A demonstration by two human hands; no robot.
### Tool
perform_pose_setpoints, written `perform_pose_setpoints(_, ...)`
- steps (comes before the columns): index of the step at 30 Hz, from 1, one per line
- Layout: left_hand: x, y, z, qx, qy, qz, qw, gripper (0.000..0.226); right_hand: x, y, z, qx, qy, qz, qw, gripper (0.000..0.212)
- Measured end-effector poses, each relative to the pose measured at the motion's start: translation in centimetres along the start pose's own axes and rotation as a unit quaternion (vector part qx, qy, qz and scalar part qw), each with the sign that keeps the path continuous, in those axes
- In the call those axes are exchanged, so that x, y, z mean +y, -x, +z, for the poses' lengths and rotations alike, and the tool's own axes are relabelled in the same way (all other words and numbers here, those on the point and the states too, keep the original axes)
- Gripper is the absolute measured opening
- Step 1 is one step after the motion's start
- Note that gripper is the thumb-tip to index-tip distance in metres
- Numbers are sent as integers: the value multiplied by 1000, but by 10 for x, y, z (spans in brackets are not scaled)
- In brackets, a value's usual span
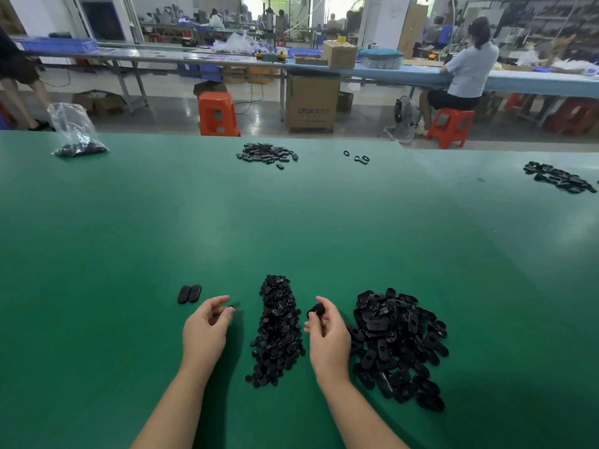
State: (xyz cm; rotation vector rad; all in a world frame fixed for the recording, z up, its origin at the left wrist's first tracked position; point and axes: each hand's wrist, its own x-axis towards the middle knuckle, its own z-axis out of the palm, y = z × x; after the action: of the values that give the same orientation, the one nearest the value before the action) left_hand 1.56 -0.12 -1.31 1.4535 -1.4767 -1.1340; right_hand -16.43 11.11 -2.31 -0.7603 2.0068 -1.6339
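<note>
Head view shows you the green worktop [291,222], with your stock laid out on it in sorted heaps close to your body. The biggest, the heap of oval shells [398,345], lies just right of your right forearm, so that hand need only drop sideways to take one. The strip of small parts [277,332] runs between your two forearms; I judge it sits in the centre so that either hand can pick from it.

Well apart from your work lie a far heap [267,153] near the back edge, another heap [559,179] far to the right, and a clear bag [76,134] of black pieces at the back left. These look like reserve stock, not anything you need now.

Your right hand [327,332] and left hand [204,328] are raised on either side of the strip, fingers turned toward each other. Two ovals [189,293] lie side by side, touching, just beyond your left hand, which is likely your spot for finished ones.

Your right hand's curled fingers grasp one oval shell [317,310], held off the worktop beside the upper part of the strip. Your left hand pinches a small black piece [231,306] between thumb and fingertips, just left of the strip; it is too small to make out its shape. With both parts facing each other, I judge you are about to fit the piece into the shell.
</note>
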Motion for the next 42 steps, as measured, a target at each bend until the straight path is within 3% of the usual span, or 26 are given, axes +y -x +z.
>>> perform_pose_setpoints(5,10,-1,6,2,49,-36,998,10,-1,-1,1,6,9,7,1000,20)
perform_pose_setpoints(11,32,9,30,-55,74,-13,996,14,-2,0,1,-1,-14,14,1000,15)
perform_pose_setpoints(19,63,31,71,-134,-66,87,985,17,-4,-2,0,-4,-13,12,1000,15)
perform_pose_setpoints(26,70,43,91,-132,-145,96,976,11,-2,-3,-2,-7,46,-1,999,13)
perform_pose_setpoints(42,68,40,96,-95,-150,74,981,14,-1,-7,-3,-20,39,2,999,13)
